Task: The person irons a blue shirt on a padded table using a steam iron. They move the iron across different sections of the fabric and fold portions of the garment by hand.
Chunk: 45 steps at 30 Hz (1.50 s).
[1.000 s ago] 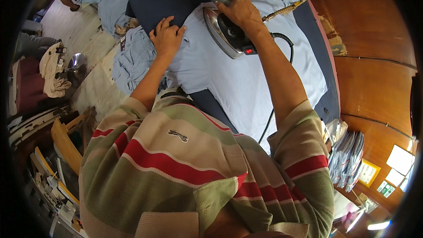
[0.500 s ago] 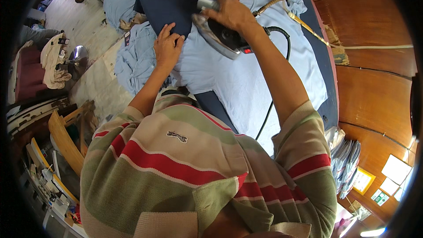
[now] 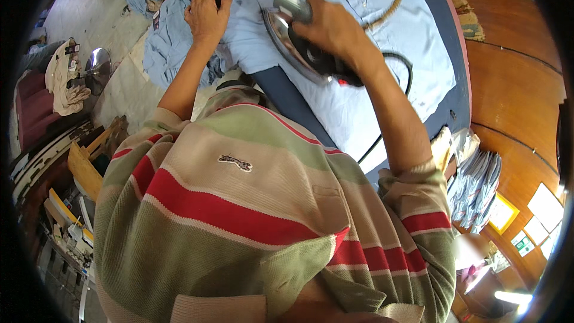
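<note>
A light blue shirt (image 3: 359,101) lies spread on a dark blue padded table (image 3: 272,87). My right hand (image 3: 339,31) is closed around the handle of a steam iron (image 3: 296,54). Its metal soleplate is over the shirt near the sleeve (image 3: 248,48), its tip toward the upper left. Beside that sleeve's end, at the table's left edge, my left hand (image 3: 208,15) has its fingers apart and holds nothing that I can see. A black cable (image 3: 406,69) and a brown wrapped hose (image 3: 391,9) run by the iron across the shirt.
Crumpled light blue garments (image 3: 173,54) heap up left of the table. A round shiny metal object (image 3: 98,69) stands on the pale floor beyond them. Wood panelling (image 3: 508,78) lines the right side, with hanging garments (image 3: 475,185) at the lower right.
The view has tilted, so the table and shirt sit higher in it. Over the shirt, the iron in my right hand has come nearer to me. My left hand stays by the sleeve.
</note>
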### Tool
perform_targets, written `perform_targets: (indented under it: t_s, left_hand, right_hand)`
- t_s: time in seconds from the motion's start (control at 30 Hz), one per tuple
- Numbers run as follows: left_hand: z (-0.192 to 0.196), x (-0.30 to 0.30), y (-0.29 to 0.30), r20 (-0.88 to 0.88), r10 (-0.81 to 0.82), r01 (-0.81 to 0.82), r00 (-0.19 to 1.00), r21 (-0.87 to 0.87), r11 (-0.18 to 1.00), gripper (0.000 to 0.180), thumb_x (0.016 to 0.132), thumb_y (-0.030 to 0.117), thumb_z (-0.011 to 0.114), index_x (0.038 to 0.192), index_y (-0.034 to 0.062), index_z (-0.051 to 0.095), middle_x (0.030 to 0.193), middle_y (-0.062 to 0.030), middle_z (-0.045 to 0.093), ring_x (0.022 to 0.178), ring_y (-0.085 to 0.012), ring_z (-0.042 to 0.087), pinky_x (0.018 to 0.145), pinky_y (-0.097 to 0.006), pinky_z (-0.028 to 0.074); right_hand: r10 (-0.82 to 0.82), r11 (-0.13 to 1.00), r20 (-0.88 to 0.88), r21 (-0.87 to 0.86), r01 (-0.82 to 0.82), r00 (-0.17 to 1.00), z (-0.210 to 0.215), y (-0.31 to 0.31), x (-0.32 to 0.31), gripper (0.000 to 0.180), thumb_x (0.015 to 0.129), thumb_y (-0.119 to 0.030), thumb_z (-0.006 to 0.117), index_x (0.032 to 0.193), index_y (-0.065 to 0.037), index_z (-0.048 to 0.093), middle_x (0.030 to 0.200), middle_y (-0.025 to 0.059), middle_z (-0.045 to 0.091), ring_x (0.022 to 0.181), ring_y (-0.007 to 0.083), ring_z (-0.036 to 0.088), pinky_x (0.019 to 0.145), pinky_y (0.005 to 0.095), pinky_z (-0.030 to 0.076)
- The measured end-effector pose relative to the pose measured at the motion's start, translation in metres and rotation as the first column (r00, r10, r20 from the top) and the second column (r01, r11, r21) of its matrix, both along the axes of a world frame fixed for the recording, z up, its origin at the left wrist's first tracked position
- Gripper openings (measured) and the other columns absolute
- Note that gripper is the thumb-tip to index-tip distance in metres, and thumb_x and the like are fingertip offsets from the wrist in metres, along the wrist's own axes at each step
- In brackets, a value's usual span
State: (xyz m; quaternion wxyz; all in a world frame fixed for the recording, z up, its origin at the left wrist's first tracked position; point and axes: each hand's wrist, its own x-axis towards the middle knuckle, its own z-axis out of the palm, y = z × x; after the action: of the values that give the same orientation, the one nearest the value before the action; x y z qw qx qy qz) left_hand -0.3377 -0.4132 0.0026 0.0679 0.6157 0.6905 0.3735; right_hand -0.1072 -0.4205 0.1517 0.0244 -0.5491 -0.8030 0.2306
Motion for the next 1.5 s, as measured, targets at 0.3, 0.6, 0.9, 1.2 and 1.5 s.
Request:
perform_targets:
  t_s: [0.3, 0.6, 0.9, 1.2, 1.5]
  left_hand:
    - [0.039, 0.085, -0.044, -0.101, -0.577, 0.583, 0.810, 0.037, 0.812, 0.039, 0.086, 0.030, 0.056, 0.120, 0.0118, 0.054, 0.130, -0.0064, 0.049, 0.124, -0.0230, 0.042, 0.098, -0.042, 0.032]
    - [0.048, 0.256, -0.119, -0.215, -0.976, 0.990, -0.025, -0.138, 0.005, 0.049, 0.089, 0.034, 0.052, 0.129, 0.0077, 0.046, 0.138, -0.0080, 0.041, 0.131, -0.0219, 0.033, 0.101, -0.042, 0.032]
    - [0.034, 0.368, -0.192, -0.298, -0.953, 0.998, 0.059, 0.037, 0.050, 0.058, 0.084, 0.045, 0.054, 0.126, 0.0058, 0.047, 0.131, -0.0115, 0.046, 0.126, -0.0251, 0.039, 0.097, -0.039, 0.034]
    - [0.021, 0.455, -0.184, -0.306, -0.919, 0.958, 0.249, -0.058, 0.279, 0.020, 0.080, 0.028, 0.056, 0.090, 0.0118, 0.062, 0.086, -0.0053, 0.060, 0.083, -0.0229, 0.059, 0.072, -0.039, 0.043]
    - [0.009, 0.469, -0.190, -0.138, -0.963, 0.970, 0.232, -0.038, 0.239, 0.019, 0.085, 0.027, 0.051, 0.091, 0.0137, 0.063, 0.092, -0.0056, 0.066, 0.085, -0.0237, 0.063, 0.076, -0.044, 0.041]
  right_hand:
    - [-0.370, 0.884, 0.099, -0.270, 0.382, 0.924, 0.033, -0.133, 0.090, 0.039, 0.077, -0.026, 0.065, 0.103, -0.001, 0.053, 0.080, 0.0240, 0.064, 0.077, 0.0383, 0.064, 0.068, 0.0433, 0.050]
    - [-0.777, 0.623, -0.029, 0.110, 0.774, 0.629, 0.066, -0.184, 0.266, 0.036, 0.074, -0.020, 0.065, 0.101, 0.002, 0.056, 0.071, 0.0084, 0.060, 0.055, 0.0137, 0.056, 0.053, 0.0288, 0.046]
    - [-0.901, 0.433, 0.098, 0.243, 0.868, 0.423, 0.110, -0.263, 0.355, 0.055, 0.073, -0.023, 0.066, 0.117, 0.007, 0.052, 0.078, 0.0135, 0.064, 0.055, 0.0162, 0.061, 0.054, 0.0287, 0.048]
    - [-0.914, 0.397, -0.014, 0.184, 0.899, 0.406, 0.092, -0.342, 0.388, 0.052, 0.072, -0.021, 0.067, 0.115, 0.004, 0.054, 0.077, 0.0105, 0.062, 0.056, 0.0152, 0.058, 0.053, 0.0292, 0.047]
    - [-0.901, 0.410, -0.098, 0.118, 0.904, 0.422, 0.085, -0.376, 0.398, 0.045, 0.077, -0.017, 0.063, 0.115, 0.003, 0.052, 0.074, 0.0082, 0.060, 0.056, 0.0139, 0.055, 0.051, 0.0283, 0.044]
